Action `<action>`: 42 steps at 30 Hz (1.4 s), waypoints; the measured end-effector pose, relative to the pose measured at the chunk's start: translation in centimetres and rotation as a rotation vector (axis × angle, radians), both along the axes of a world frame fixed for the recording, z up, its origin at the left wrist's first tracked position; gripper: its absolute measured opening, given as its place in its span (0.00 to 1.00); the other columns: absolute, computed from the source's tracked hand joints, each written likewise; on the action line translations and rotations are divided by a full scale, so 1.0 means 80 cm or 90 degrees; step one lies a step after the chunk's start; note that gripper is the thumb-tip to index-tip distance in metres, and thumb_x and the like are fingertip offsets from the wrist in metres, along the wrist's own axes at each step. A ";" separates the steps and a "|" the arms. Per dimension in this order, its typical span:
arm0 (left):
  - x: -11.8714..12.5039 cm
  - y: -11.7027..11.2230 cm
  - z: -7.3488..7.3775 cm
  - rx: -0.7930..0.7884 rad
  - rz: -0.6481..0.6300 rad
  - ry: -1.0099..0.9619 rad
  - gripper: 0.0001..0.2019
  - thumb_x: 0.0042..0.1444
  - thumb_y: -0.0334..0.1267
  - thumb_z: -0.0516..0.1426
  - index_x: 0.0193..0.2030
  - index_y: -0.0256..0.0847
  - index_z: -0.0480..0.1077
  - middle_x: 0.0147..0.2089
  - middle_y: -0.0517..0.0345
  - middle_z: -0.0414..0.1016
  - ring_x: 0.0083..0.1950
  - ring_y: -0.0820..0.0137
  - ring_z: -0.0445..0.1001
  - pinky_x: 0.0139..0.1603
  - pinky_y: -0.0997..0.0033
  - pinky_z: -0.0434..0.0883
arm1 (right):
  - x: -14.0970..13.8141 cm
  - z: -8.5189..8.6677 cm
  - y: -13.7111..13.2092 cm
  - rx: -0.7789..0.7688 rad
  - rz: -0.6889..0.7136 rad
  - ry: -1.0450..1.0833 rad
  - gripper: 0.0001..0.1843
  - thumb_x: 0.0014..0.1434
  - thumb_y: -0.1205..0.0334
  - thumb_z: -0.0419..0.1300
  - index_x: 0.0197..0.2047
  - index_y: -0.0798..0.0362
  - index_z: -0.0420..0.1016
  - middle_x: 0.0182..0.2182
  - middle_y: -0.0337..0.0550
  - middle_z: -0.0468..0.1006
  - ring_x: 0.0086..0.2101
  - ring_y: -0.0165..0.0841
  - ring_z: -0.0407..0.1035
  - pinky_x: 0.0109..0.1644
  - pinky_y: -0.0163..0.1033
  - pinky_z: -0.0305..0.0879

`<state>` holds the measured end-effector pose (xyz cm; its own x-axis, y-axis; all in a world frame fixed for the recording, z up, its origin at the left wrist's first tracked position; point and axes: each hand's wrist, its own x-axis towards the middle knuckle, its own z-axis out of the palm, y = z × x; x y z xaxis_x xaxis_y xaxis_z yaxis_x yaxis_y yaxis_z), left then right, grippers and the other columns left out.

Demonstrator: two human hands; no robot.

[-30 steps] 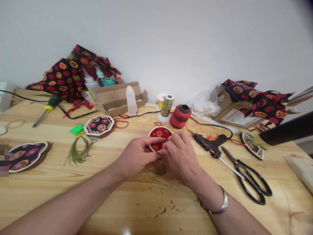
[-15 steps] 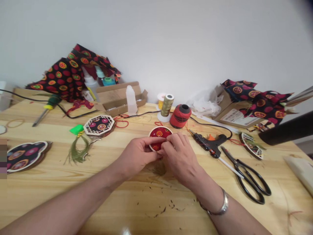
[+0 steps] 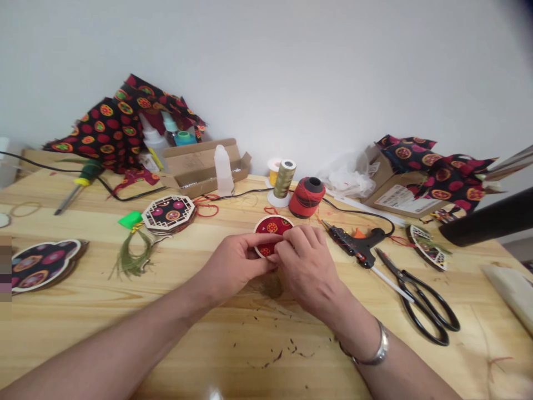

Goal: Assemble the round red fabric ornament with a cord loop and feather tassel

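Note:
A small round disc covered in red patterned cloth (image 3: 272, 226) is held upright just above the wooden table (image 3: 208, 339). My left hand (image 3: 235, 266) pinches its left edge between thumb and fingers. My right hand (image 3: 306, 265) is closed on its right side, fingertips pressed against the cloth near the rim. A tuft of olive threads (image 3: 271, 286) lies below the two hands, partly hidden. A metal bangle (image 3: 377, 347) sits on my right wrist.
Right of the hands lie a black glue gun (image 3: 358, 244) and black scissors (image 3: 425, 303). Behind stand a red thread spool (image 3: 307, 197) and an olive spool (image 3: 285, 179). At left lie an octagonal ornament with a green tassel (image 3: 169, 212), a dark lobed ornament (image 3: 39, 264) and a screwdriver (image 3: 77, 186). Cardboard boxes (image 3: 200, 164) and patterned fabric (image 3: 112, 130) line the wall.
Hardly anything has shifted. My right fingers have crept slightly along the disc's rim; both hands keep their hold.

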<state>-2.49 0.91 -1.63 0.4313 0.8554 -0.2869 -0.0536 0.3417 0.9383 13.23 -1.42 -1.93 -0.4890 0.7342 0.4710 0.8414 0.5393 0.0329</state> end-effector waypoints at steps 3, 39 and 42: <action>0.001 -0.001 0.002 -0.007 0.004 0.010 0.24 0.41 0.34 0.66 0.49 0.42 0.74 0.37 0.58 0.81 0.35 0.70 0.75 0.41 0.71 0.70 | 0.000 0.001 0.000 -0.005 -0.004 -0.011 0.06 0.59 0.68 0.53 0.29 0.53 0.67 0.30 0.43 0.67 0.34 0.37 0.56 0.38 0.43 0.53; -0.005 0.004 0.002 -0.002 0.041 0.057 0.25 0.41 0.35 0.66 0.50 0.41 0.73 0.38 0.55 0.80 0.36 0.67 0.75 0.36 0.71 0.70 | 0.005 -0.003 0.008 -0.100 -0.002 0.481 0.05 0.54 0.69 0.61 0.30 0.51 0.76 0.26 0.39 0.73 0.32 0.33 0.64 0.37 0.40 0.62; -0.006 0.004 0.001 0.002 0.045 0.065 0.25 0.41 0.36 0.66 0.50 0.40 0.73 0.36 0.55 0.80 0.35 0.67 0.75 0.36 0.70 0.70 | 0.002 -0.002 0.006 -0.086 0.014 0.427 0.05 0.54 0.68 0.61 0.30 0.50 0.77 0.25 0.40 0.73 0.30 0.33 0.62 0.37 0.42 0.62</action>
<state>-3.00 1.19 -1.57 0.3387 0.8835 -0.3238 0.0179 0.3380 0.9410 13.42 -0.91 -2.06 -0.1387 0.8016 0.5815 0.6453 0.5185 -0.5609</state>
